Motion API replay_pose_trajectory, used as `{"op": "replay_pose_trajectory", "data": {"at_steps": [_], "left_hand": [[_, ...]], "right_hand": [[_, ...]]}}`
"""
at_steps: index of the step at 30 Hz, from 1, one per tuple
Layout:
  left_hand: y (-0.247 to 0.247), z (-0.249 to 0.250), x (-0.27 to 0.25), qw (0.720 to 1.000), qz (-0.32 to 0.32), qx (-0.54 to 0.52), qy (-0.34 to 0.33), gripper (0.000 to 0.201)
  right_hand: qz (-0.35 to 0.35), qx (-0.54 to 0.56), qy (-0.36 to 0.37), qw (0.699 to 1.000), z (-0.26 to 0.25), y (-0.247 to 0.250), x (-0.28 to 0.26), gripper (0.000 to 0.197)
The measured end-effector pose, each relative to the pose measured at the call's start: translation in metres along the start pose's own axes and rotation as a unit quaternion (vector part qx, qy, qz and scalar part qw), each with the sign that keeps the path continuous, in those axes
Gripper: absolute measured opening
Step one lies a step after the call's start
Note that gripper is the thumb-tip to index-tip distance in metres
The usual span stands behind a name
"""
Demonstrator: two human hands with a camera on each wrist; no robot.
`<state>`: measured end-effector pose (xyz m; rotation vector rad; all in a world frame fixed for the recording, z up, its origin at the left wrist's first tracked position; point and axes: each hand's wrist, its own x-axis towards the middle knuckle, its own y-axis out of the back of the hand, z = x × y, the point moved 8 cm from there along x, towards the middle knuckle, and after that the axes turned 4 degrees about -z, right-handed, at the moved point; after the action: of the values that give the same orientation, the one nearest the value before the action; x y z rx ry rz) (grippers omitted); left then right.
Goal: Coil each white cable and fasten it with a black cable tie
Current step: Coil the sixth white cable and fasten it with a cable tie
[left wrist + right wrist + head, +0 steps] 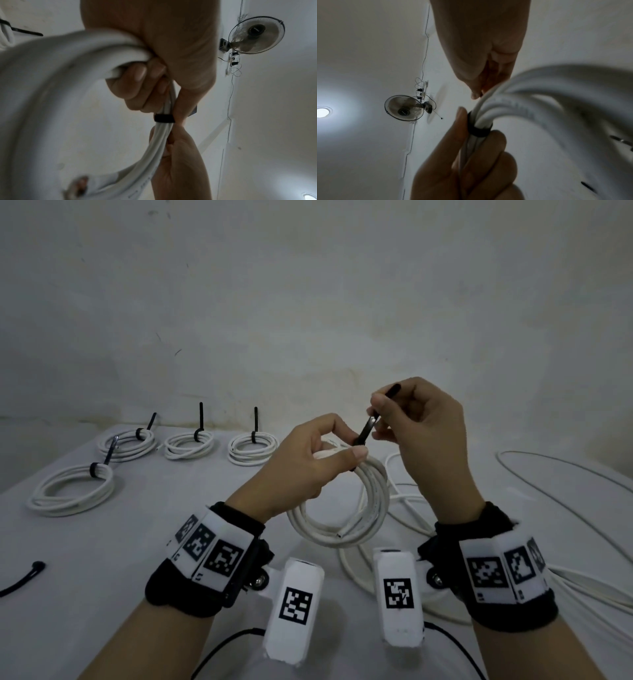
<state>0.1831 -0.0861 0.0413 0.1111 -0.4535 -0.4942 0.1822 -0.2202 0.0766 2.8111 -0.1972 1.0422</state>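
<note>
My left hand (344,440) grips a coiled white cable (375,491) at its top and holds it above the table, thumb pressed on the bundle. A black cable tie (364,433) is looped round the coil right beside that thumb. My right hand (376,417) pinches the tie's tail, which slants up and to the right. In the left wrist view the tie's band (164,118) circles the strands of the coil (51,67) just below my curled left fingers (137,81). The right wrist view shows the same band (479,130) on the coil (556,101).
Several tied coils lie at the back left of the grey table (171,525), the nearest one (72,491) at the far left. A loose black tie (20,578) lies at the left edge. Uncoiled white cables (565,508) sprawl across the right side.
</note>
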Motion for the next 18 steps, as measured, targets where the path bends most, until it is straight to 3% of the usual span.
{"op": "replay_pose_trajectory", "data": {"at_steps": [1, 4, 6, 9, 14, 18], "left_hand": [[0.005, 0.002, 0.001, 0.999, 0.03, -0.006, -0.009, 0.013], [0.028, 0.008, 0.0, 0.989, 0.128, -0.059, -0.055, 0.022], [0.04, 0.01, -0.001, 0.981, 0.162, -0.075, -0.071, 0.032], [0.046, 0.004, 0.001, 0.981, 0.155, -0.098, -0.059, 0.044], [0.043, -0.012, 0.001, 0.991, 0.078, -0.109, 0.005, 0.039], [0.035, -0.013, 0.002, 0.995, 0.063, -0.075, 0.009, 0.026]], "right_hand": [[-0.035, 0.013, -0.022, 0.999, 0.006, -0.006, 0.0, 0.002], [-0.163, 0.013, -0.067, 0.984, 0.021, -0.031, -0.007, 0.028], [-0.21, 0.051, -0.071, 0.974, 0.021, -0.047, -0.014, 0.028], [-0.177, 0.086, -0.067, 0.978, 0.02, -0.048, -0.013, 0.024], [-0.09, 0.188, -0.079, 0.975, 0.023, -0.034, -0.007, 0.027], [-0.035, 0.122, -0.057, 0.99, 0.024, -0.023, -0.006, 0.021]]}}
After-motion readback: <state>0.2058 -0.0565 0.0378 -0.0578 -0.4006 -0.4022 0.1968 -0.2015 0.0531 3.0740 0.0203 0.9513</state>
